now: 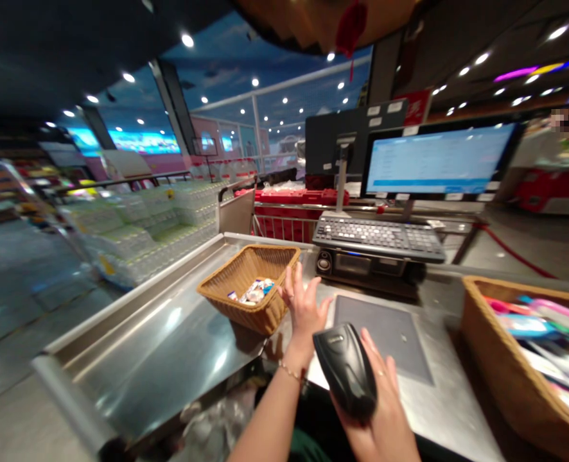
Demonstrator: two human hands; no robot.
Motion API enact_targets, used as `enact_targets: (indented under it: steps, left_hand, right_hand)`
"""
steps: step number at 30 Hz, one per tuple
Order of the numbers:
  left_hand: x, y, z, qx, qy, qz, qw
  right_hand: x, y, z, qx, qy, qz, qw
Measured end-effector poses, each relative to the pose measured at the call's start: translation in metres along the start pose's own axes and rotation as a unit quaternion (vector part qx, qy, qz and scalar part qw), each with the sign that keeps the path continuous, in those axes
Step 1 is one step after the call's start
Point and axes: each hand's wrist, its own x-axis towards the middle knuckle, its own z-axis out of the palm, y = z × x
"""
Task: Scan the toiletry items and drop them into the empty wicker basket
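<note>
Head view: right hand (378, 417) around barcode scanner (345, 369)

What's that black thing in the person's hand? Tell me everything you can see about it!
It's a handheld barcode scanner. It's black, chunky and rounded, and looks like shiny plastic, with a small pale mark near its top. It leans at a tilt, gripped in the person's right hand, above the steel checkout counter and not resting on it. No cord can be seen.
</note>
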Motion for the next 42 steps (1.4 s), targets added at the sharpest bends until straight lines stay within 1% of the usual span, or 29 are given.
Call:
enact_targets:
  steps: [7, 16, 25, 35, 42]
  left_hand:
    - [-0.004, 0.011, 0.006, -0.006, -0.011, 0.005, 1.0]
    - [-0.009, 0.025, 0.019, -0.045, -0.048, -0.002, 0.998]
    - [-0.013, 0.045, 0.032, -0.043, -0.024, 0.024, 0.999]
    - [-0.012, 0.062, 0.034, -0.05, -0.035, 0.04, 0.997]
    - [-0.013, 0.074, 0.037, -0.057, -0.05, 0.041, 0.996]
  right_hand:
    - [-0.002, 0.001, -0.008, 0.001, 0.005, 0.022, 1.0]
    - [-0.01, 0.014, -0.017, -0.023, -0.007, 0.037, 0.999]
    - [-0.013, 0.02, -0.03, -0.035, 0.011, 0.054, 0.998]
    - [-0.015, 0.023, -0.04, -0.031, 0.033, 0.072, 0.996]
    - [-0.018, 0.029, -0.046, -0.041, 0.043, 0.074, 0.995]
